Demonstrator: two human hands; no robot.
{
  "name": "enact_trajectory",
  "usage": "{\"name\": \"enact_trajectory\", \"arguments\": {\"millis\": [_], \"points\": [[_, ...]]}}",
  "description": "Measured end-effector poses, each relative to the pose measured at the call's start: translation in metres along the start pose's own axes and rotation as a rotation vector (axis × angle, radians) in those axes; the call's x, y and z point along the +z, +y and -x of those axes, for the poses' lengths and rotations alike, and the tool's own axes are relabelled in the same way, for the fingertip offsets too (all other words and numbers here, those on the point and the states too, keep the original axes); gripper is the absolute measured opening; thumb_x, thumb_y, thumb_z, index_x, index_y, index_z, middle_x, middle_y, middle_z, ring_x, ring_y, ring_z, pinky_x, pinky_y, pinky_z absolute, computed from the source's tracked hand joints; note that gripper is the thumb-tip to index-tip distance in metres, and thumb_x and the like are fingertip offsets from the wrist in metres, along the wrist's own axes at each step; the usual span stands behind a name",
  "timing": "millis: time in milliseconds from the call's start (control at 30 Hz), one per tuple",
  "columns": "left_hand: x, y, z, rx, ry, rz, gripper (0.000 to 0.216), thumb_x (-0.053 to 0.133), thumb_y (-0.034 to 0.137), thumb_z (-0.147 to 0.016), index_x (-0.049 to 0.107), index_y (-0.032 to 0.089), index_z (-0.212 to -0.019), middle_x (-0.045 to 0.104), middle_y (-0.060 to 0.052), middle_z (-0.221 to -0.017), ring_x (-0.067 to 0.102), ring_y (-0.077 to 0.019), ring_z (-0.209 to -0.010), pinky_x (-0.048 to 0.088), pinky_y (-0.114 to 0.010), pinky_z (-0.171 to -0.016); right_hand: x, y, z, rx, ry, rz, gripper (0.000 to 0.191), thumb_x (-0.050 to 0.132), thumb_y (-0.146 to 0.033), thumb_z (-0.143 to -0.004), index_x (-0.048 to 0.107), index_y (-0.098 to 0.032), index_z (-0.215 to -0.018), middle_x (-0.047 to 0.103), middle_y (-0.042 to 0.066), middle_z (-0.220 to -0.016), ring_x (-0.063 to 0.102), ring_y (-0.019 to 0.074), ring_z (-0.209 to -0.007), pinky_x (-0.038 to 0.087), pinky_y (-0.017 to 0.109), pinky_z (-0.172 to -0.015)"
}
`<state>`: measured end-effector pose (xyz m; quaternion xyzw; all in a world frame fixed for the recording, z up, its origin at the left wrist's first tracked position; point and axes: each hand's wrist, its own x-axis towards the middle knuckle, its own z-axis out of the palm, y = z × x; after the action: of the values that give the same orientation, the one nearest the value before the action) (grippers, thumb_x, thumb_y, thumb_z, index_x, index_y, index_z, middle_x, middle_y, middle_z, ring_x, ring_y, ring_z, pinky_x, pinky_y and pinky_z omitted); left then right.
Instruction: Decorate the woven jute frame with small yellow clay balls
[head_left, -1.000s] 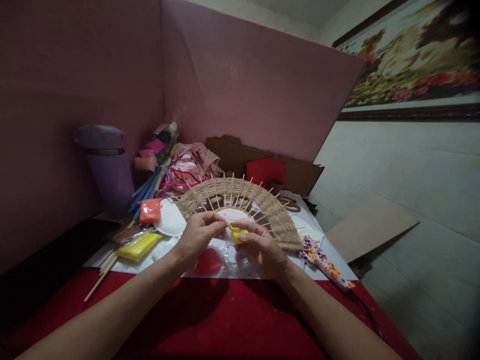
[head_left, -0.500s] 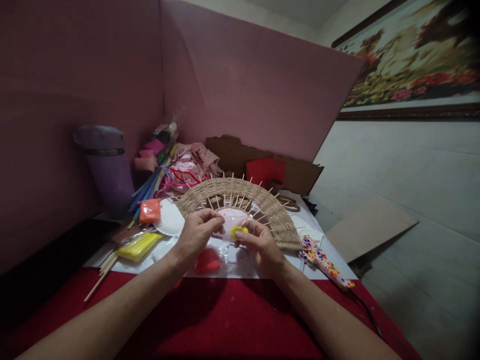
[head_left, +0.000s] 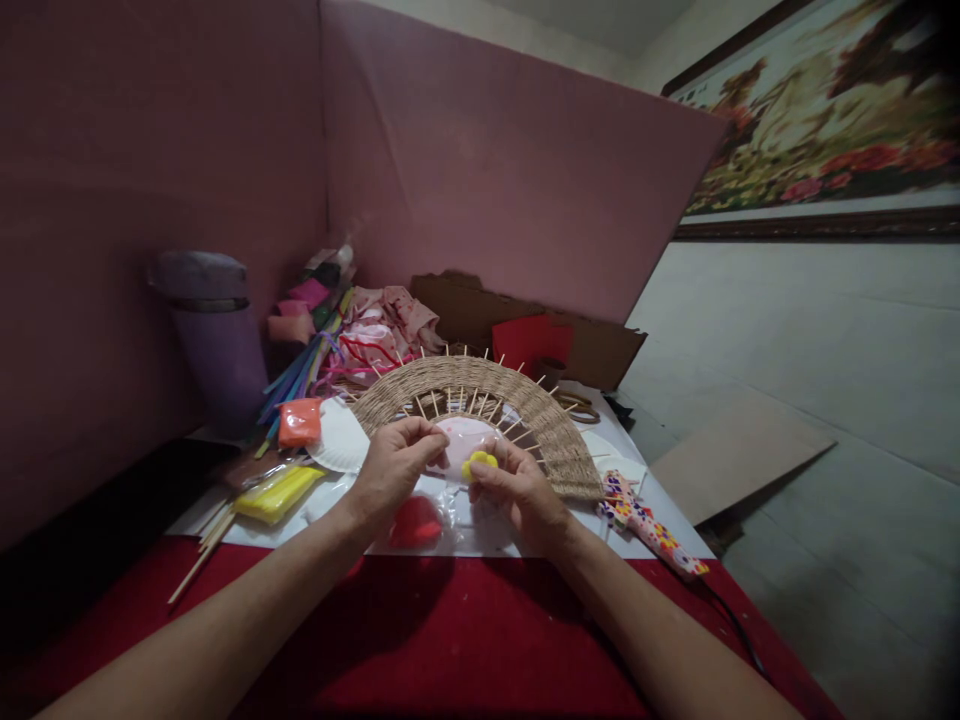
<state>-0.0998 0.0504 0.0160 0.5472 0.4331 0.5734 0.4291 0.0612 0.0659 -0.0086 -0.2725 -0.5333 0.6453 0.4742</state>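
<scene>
Between the thumb and fingers of my right hand [head_left: 521, 490] is a small yellow clay flower [head_left: 479, 465] with rounded petals. To its left my left hand [head_left: 397, 462] is closed in a pinch, apart from the flower; whatever its fingertips hold, if anything, is too small to make out. Behind both hands stands a woven fan-shaped arch [head_left: 480, 375] of twisted cord with thin sticks poking out of it. A pale pink piece [head_left: 459, 440] shows under the arch, between my hands. Red clay in clear plastic [head_left: 417, 522] lies on the white sheet below them.
At left are a yellow clay pack [head_left: 279, 494], an orange pack [head_left: 300, 423], a white paper plate [head_left: 339, 437], wooden sticks [head_left: 202, 550] and a purple tumbler [head_left: 217, 350]. A flower-patterned glue gun [head_left: 651, 530] with a cord lies at right. Pink boards [head_left: 510, 150] stand behind.
The yellow flower has turned in my right fingers, so more of its petals face me. My left hand stays almost still.
</scene>
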Motion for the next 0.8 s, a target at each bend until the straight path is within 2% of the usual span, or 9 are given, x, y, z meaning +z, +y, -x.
{"name": "enact_trajectory", "arguments": {"millis": [133,267,333,433,533,600,700,800], "points": [[-0.0032,-0.0014,-0.0025,0.029,0.058,-0.023,0.014,0.057,0.023,-0.069,0.057,0.016,-0.057,0.057,0.002,-0.054,0.048,-0.0106,-0.054,0.037,-0.025,-0.057,0.0022,-0.0016,-0.0006,-0.105,0.006,0.027,0.017,0.075,-0.027,-0.065,0.063,-0.018,-0.073,0.058,-0.003,-0.067,0.050,0.0092,-0.056,0.043,0.023,-0.054],[-0.0059,0.0007,-0.0039,0.040,0.122,-0.024,0.015,0.057,0.023,-0.069,0.055,0.016,-0.056,0.055,0.003,-0.053,0.046,-0.0101,-0.054,0.036,-0.024,-0.056,-0.0008,-0.0021,0.0000,-0.107,-0.008,0.125,0.016,0.075,-0.026,-0.066,0.068,-0.018,-0.078,0.062,-0.001,-0.071,0.052,0.0094,-0.058,0.044,0.023,-0.057],[-0.0060,0.0026,-0.0033,0.016,0.095,0.006,0.015,0.059,0.027,-0.070,0.057,0.015,-0.061,0.056,0.002,-0.057,0.047,-0.0101,-0.055,0.037,-0.024,-0.055,-0.0026,-0.0013,-0.0002,-0.123,0.014,0.132,0.014,0.074,-0.026,-0.067,0.069,-0.019,-0.078,0.063,-0.001,-0.070,0.051,0.0089,-0.058,0.044,0.023,-0.057],[-0.0044,0.0039,-0.0011,-0.062,-0.024,0.060,0.021,0.064,0.034,-0.068,0.059,0.014,-0.076,0.061,0.001,-0.067,0.050,-0.0104,-0.058,0.038,-0.023,-0.054,-0.0035,0.0000,-0.0007,-0.150,0.067,0.101,0.018,0.074,-0.026,-0.067,0.070,-0.022,-0.084,0.064,-0.001,-0.074,0.051,0.0087,-0.058,0.044,0.024,-0.057],[-0.0027,0.0021,0.0005,-0.117,-0.148,0.081,0.024,0.067,0.035,-0.065,0.058,0.013,-0.069,0.058,0.001,-0.060,0.048,-0.0091,-0.052,0.037,-0.023,-0.052,-0.0025,0.0003,-0.0005,-0.143,0.100,0.104,0.028,0.076,-0.027,-0.064,0.070,-0.022,-0.092,0.065,-0.001,-0.076,0.050,0.0086,-0.057,0.044,0.024,-0.056],[-0.0027,0.0002,0.0002,-0.118,-0.149,0.077,0.023,0.067,0.034,-0.065,0.056,0.013,-0.062,0.057,0.001,-0.054,0.047,-0.0084,-0.049,0.037,-0.022,-0.051,-0.0017,-0.0002,0.0000,-0.139,0.108,0.107,0.030,0.073,-0.031,-0.068,0.070,-0.020,-0.095,0.065,0.001,-0.077,0.051,0.0094,-0.058,0.045,0.024,-0.055],[-0.0039,-0.0011,-0.0016,-0.098,-0.080,0.058,0.022,0.066,0.032,-0.065,0.057,0.013,-0.062,0.059,0.000,-0.054,0.049,-0.0085,-0.049,0.037,-0.022,-0.051,-0.0010,-0.0021,0.0003,-0.156,0.096,0.028,0.028,0.059,-0.037,-0.079,0.071,-0.016,-0.091,0.066,0.005,-0.081,0.055,0.0129,-0.064,0.046,0.025,-0.054],[-0.0048,-0.0007,-0.0034,-0.067,-0.050,0.037,0.020,0.064,0.031,-0.066,0.056,0.013,-0.061,0.057,0.002,-0.050,0.048,-0.0079,-0.045,0.036,-0.020,-0.047,-0.0011,-0.0041,0.0000,-0.139,0.046,-0.035,0.027,0.053,-0.032,-0.080,0.071,-0.013,-0.083,0.066,0.007,-0.074,0.056,0.0142,-0.062,0.048,0.025,-0.051]]}}
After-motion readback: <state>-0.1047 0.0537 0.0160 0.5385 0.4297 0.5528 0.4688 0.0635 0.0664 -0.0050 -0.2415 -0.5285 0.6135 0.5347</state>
